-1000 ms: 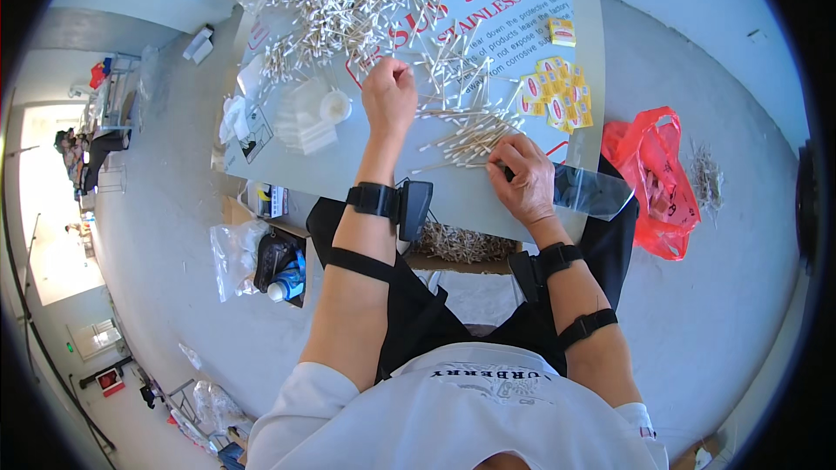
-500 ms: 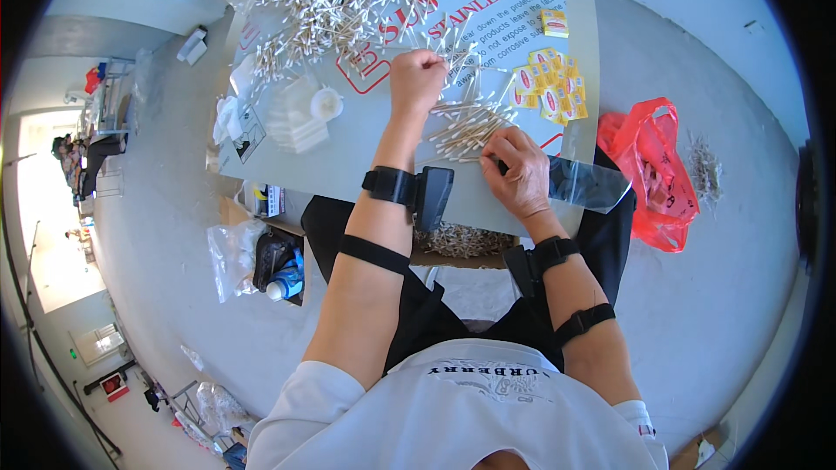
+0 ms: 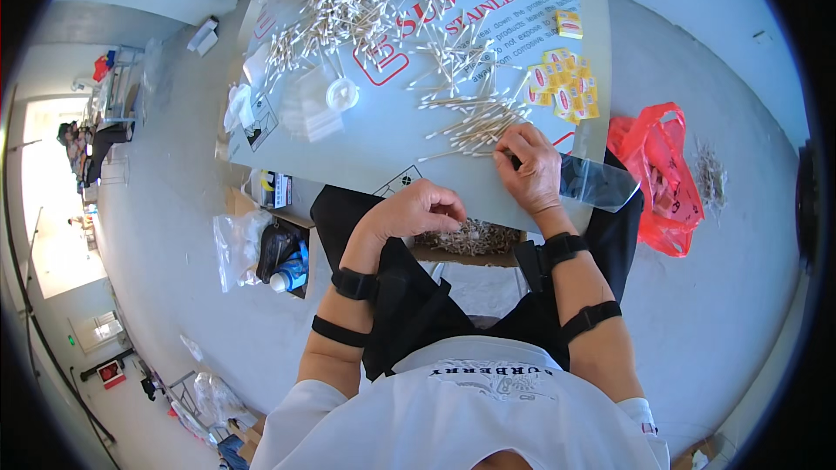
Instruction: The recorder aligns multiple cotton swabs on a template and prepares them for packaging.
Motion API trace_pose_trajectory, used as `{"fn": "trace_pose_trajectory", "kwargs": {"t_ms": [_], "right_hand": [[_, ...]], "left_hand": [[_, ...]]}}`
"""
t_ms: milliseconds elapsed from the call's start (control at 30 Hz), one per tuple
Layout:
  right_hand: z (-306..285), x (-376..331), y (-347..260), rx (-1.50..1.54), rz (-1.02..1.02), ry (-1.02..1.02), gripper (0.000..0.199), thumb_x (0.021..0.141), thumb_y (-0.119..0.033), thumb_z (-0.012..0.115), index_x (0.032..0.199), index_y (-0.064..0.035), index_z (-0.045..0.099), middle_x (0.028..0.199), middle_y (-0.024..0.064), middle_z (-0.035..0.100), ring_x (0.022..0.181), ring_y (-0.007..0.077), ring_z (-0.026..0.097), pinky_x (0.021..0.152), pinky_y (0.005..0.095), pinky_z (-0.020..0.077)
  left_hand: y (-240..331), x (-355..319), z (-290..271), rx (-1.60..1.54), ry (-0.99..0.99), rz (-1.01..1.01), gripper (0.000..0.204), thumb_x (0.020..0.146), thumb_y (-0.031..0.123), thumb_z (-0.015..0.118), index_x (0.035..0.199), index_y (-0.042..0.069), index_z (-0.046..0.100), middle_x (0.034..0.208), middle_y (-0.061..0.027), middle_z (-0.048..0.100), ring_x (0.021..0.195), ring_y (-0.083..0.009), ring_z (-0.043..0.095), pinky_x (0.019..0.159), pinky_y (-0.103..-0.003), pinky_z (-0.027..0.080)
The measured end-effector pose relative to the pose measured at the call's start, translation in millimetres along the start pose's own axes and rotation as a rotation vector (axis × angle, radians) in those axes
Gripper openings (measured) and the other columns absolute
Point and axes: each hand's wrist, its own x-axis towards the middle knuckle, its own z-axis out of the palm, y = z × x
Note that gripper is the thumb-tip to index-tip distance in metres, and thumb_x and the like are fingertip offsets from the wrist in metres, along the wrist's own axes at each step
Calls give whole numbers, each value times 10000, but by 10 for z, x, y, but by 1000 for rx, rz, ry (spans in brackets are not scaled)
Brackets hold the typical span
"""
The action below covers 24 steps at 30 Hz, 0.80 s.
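My left hand (image 3: 416, 211) is over the table's near edge, above a cardboard box (image 3: 457, 259) of cotton swabs at my lap. Its fingers are loosely curled, with a gap to the thumb and nothing visible between them. My right hand (image 3: 533, 171) rests at the near edge of the table with fingers bent inward, beside a small spread of cotton swabs (image 3: 475, 122). Whatever its fingertips hold is hidden. Farther back lies a large heap of white-tipped swabs (image 3: 348, 0), with loose ones scattered between.
Small yellow packets (image 3: 566, 87) and a yellow stack (image 3: 569, 24) lie at the table's right. Clear plastic bags (image 3: 305, 109) and a round white container (image 3: 342, 94) sit left. A red plastic bag (image 3: 666, 183) hangs right; an open carton (image 3: 300, 274) stands lower left.
My left hand has come back from the scattered swabs to above the box, and its closed fingers have loosened. My right hand stays by the near swabs. The view has shifted slightly.
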Motion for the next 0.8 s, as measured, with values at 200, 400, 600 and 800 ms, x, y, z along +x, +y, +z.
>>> {"fn": "trace_pose_trajectory", "kwargs": {"t_ms": [200, 400, 600, 800], "right_hand": [[-36, -1, 3, -5, 18, -7, 116, 712, -65, 682, 765, -80, 580, 840, 64, 583, 789, 292, 604, 677, 408, 498], [17, 25, -33, -9, 3, -21, 121, 707, -58, 680, 764, -79, 575, 831, 66, 579, 796, 291, 607, 679, 403, 500], [-13, 17, -25, -14, 15, -27, 118, 708, -57, 681, 764, -76, 579, 843, 62, 585, 794, 290, 608, 683, 397, 501], [-33, 1, 12, -17, 19, -23, 118, 709, -54, 683, 765, -74, 581, 852, 61, 584, 796, 290, 607, 685, 397, 501]], "left_hand": [[29, 394, -324, -56, 788, -87, 130, 863, 111, 689, 897, -12, 661, 708, -2, 637, 640, -63, 557, 601, -233, 477], [51, 1072, -1011, 776, 1156, 178, 251, 787, 228, 720, 940, 37, 669, 921, -112, 653, 923, -281, 603, 833, -412, 468], [126, 1348, -790, 1022, 1130, -109, 306, 752, 296, 719, 934, 58, 659, 936, -106, 645, 1006, -330, 550, 881, -469, 415], [51, 1218, -583, 778, 973, 36, 138, 747, 146, 672, 847, 61, 631, 866, -94, 653, 866, -303, 594, 761, -431, 453]]}}
